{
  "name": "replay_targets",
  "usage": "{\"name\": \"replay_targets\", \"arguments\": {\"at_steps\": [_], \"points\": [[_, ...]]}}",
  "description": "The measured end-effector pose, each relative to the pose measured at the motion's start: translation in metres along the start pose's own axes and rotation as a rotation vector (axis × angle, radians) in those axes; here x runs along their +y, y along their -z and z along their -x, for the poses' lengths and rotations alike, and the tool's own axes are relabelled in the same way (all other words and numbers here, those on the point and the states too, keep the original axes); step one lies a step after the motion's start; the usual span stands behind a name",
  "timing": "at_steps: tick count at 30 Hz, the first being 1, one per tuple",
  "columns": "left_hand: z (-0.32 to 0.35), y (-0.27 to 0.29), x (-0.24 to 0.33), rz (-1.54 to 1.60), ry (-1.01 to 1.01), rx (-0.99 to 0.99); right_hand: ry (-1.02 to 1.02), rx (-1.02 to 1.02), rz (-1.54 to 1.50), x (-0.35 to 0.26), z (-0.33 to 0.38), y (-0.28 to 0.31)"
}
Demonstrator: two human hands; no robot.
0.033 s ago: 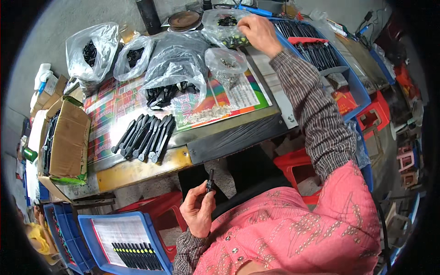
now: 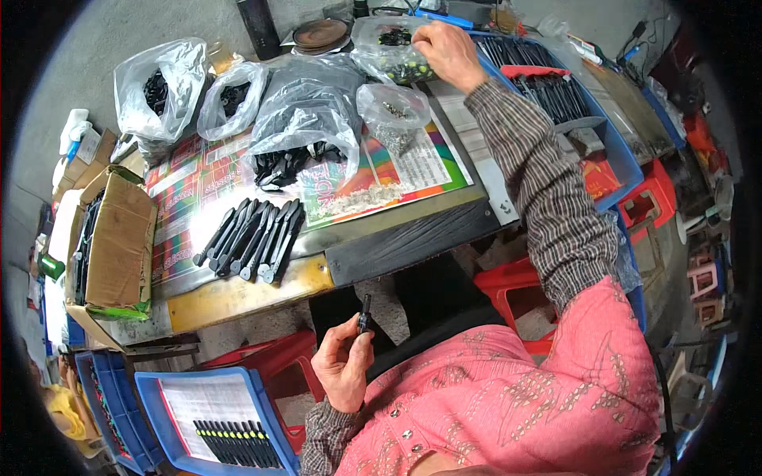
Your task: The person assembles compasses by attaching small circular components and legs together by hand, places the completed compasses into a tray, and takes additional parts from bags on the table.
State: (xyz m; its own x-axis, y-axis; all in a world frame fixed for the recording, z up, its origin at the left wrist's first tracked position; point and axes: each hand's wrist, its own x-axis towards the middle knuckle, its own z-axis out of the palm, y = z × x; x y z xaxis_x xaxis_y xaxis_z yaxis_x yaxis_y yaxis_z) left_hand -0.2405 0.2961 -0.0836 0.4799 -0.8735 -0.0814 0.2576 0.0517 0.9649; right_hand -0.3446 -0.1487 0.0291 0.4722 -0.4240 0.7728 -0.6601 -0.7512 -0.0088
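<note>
Above my lap, my left hand (image 2: 343, 365) pinches a slim black part (image 2: 365, 315) upright between thumb and fingers. My right hand (image 2: 451, 55) reaches to the far edge of the table, its fingers curled together at the rim of a clear plastic bag (image 2: 382, 47). Black and yellow-green small parts show in that bag; what the fingertips hold is too small to tell. A row of black flat-ended pieces (image 2: 254, 238) lies near the table's front edge. Behind it, a large bag (image 2: 305, 103) spills similar black pieces.
Two smaller bags (image 2: 230, 99) of black parts stand at the left, beyond a cardboard box (image 2: 119, 246). A bag (image 2: 393, 111) holds tiny metal parts. Blue trays sit on both sides: one (image 2: 270, 397) with black-and-yellow pieces, one (image 2: 623, 170) with black rods. Red stools (image 2: 508, 289) stand below.
My right hand has shifted very slightly at the bag's rim. My left hand and the black part stay where they were.
</note>
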Motion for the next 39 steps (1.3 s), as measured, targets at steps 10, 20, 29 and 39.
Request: {"name": "replay_targets", "arguments": {"at_steps": [10,20,29,39], "points": [[-0.006,0.008,-0.005,0.091,0.096,0.035,-0.052,-0.281,0.246,0.028,-0.041,-0.078],[-0.012,0.011,-0.008,0.137,0.141,0.008,-0.111,-0.27,0.261,0.044,-0.045,-0.102],[-0.01,0.011,-0.01,0.108,0.126,0.011,-0.171,-0.224,0.154,0.034,-0.041,-0.083],[-0.004,0.01,-0.009,0.125,0.149,0.01,-0.131,-0.073,0.006,0.04,-0.035,-0.075]]}}
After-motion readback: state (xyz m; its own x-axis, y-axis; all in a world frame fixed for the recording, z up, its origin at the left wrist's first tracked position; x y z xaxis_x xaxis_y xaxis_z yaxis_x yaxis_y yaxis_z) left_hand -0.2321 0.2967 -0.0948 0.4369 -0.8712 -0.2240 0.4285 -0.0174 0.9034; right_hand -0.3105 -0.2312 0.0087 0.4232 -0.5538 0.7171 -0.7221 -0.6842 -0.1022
